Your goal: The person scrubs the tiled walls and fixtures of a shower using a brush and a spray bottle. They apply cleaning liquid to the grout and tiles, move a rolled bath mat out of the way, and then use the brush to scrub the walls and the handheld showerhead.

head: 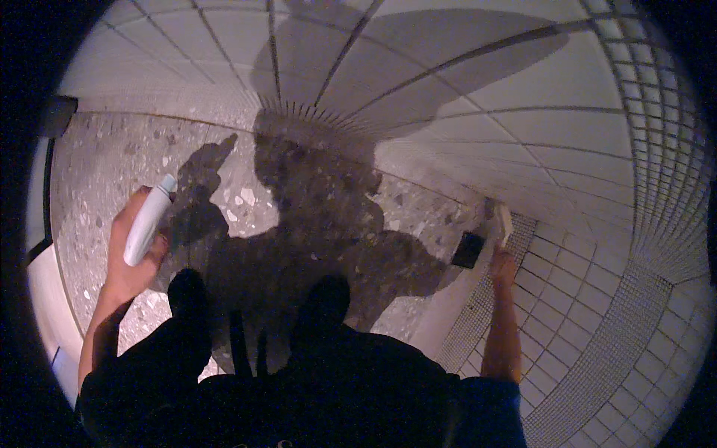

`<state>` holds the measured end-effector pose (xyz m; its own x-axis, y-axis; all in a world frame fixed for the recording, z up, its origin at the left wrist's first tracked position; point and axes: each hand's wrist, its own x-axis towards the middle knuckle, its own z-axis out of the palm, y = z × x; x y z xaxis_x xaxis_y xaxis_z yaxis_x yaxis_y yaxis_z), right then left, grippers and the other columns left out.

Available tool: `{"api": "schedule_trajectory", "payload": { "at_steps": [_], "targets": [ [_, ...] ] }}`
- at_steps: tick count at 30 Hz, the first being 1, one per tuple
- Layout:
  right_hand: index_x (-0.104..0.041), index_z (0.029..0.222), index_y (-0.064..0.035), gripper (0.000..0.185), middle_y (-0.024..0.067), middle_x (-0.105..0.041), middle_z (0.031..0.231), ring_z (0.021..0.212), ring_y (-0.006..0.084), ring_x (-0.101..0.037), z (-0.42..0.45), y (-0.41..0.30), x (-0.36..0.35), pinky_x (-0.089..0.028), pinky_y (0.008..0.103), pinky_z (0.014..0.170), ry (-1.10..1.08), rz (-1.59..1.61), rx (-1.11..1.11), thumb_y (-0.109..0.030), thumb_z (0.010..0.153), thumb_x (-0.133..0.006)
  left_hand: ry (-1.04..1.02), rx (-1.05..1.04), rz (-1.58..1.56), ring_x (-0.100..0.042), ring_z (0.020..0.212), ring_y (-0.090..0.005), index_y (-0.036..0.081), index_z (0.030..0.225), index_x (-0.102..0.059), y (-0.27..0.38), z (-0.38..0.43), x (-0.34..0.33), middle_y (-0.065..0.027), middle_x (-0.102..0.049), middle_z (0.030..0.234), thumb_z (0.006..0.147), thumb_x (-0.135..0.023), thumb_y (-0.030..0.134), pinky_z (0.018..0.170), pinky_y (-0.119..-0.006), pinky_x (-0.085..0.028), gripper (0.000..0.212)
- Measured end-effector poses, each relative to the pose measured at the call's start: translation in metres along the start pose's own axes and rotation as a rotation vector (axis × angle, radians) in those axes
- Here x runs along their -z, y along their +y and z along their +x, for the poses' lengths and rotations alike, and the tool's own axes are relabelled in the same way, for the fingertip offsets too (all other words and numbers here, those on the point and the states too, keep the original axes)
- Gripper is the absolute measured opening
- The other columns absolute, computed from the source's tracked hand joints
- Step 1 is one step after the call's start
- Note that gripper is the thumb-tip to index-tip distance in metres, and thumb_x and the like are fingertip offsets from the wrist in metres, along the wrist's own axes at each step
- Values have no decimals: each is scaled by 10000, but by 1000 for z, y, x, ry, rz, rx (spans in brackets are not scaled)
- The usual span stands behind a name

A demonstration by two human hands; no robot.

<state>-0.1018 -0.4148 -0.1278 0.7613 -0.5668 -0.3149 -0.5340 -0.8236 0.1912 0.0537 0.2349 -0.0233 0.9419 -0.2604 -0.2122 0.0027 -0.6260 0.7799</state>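
My left hand point(133, 246) is wrapped around a white plastic bottle point(147, 227), tilted with its narrow capped end pointing up and to the right. Below the bottle is a speckled terrazzo-like floor point(106, 162). My right hand point(503, 265) grips a pale, brush-like tool point(506, 224) whose far end lies at the foot of the tiled wall. Dim light blurs the tool's exact shape. Just left of that hand, a flat black rectangular thing point(468, 250) rests near the low pale ledge point(448, 302).
A white tiled wall point(504, 67) rises ahead, with a mosaic band point(666, 112) at right. Beyond the ledge lies a floor of small square tiles point(560, 274). My dark shoes point(327, 302) stand on the speckled floor, and my shadow falls across floor and wall. A dark-edged pale fixture point(42, 190) borders the left.
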Motion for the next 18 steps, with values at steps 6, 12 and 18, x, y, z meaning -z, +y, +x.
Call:
{"api": "schedule_trajectory", "payload": {
  "at_steps": [6,12,18],
  "targets": [
    [-592,1048,-66,476,246,-622,768,766,386,-604,-93,-180,17,-473,453,674,-409,425,-2,-487,861,-476,-1,-210,43,-552,856,-309,19,1031,-514,25,14,-22,-161,-538,971,709,-539,129,773,-339,-437,341],
    [-604,978,-42,375,175,-624,897,763,357,-592,-125,-289,-10,-467,441,708,-512,316,638,-370,900,-440,-73,-270,16,-565,933,-307,42,1000,-537,10,-2,-23,-168,-534,1060,744,-592,160,802,-357,-454,287],
    [-530,1134,-69,380,210,-614,826,751,368,-602,-124,-308,11,-468,465,670,-189,182,765,-352,888,-474,-337,-638,-336,-384,1209,-376,11,1233,-449,-37,12,-61,-208,-424,1291,707,-525,622,990,-476,-318,809]
  ]
}}
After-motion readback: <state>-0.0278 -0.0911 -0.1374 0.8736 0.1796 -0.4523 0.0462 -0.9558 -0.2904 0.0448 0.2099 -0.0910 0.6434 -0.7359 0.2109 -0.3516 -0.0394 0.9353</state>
